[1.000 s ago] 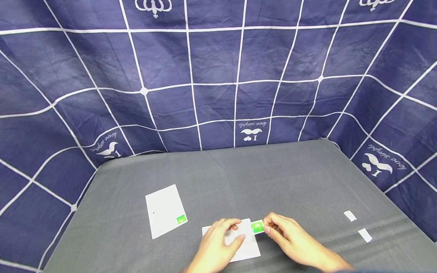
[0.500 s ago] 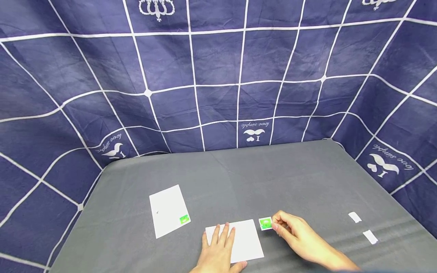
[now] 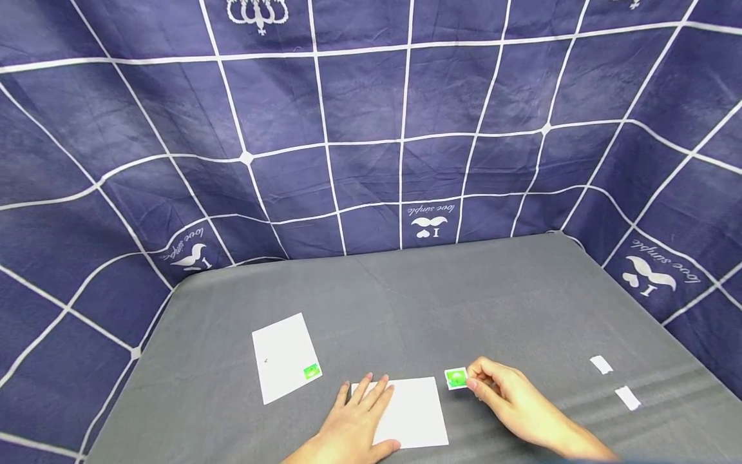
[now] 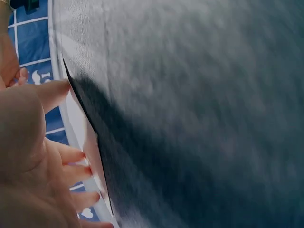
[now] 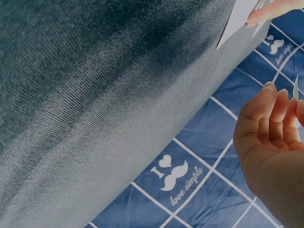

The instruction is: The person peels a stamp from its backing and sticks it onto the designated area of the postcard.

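Observation:
My left hand (image 3: 355, 425) lies with spread, straight fingers on a white sheet of paper (image 3: 414, 415) at the front of the table. In the left wrist view its thumb and fingertips touch the paper (image 4: 85, 133). My right hand (image 3: 513, 399), just right of the sheet, pinches a small green stamp-like sticker with a white border (image 3: 456, 378) by its right edge between thumb and curled fingers. The right wrist view shows the sticker (image 5: 295, 88) nearly edge-on above the fingertips, the hand partly cut off by the frame.
To the left lies another white sheet (image 3: 284, 361) with a green sticker (image 3: 312, 372) in its lower right corner. Two small white paper pieces (image 3: 601, 365) rest at the right on the grey cloth (image 3: 371, 309). A blue gridded curtain (image 3: 359, 129) surrounds the table's back and sides.
The right hand has drawn the green sticker rightward, away from the sheet's edge. The left hand has gone from curved over the paper to flat on it, then shifted slightly left.

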